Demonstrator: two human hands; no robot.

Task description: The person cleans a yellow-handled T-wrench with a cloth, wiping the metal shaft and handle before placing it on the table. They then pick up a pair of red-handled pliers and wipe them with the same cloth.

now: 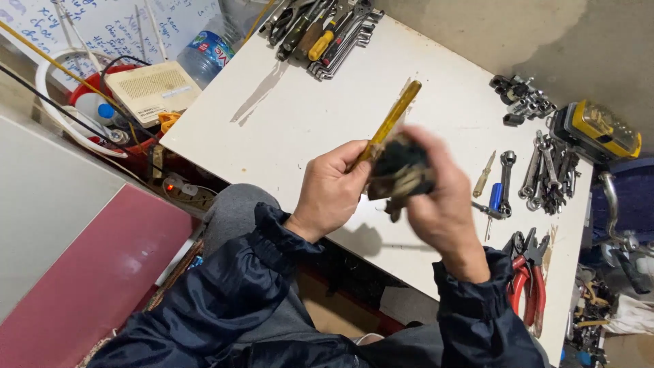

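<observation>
The left hand (332, 193) is closed on a yellow-handled tool (390, 123) whose shaft angles toward one o'clock. The right hand (436, 197), blurred, grips a dark, grimy part (400, 172) just beside it, above the near edge of the white table (306, 116). How far the work on the part has got cannot be read. At three o'clock lie wrenches (545, 174); at five, red pliers (528, 279); at twelve, more hand tools (323, 27).
</observation>
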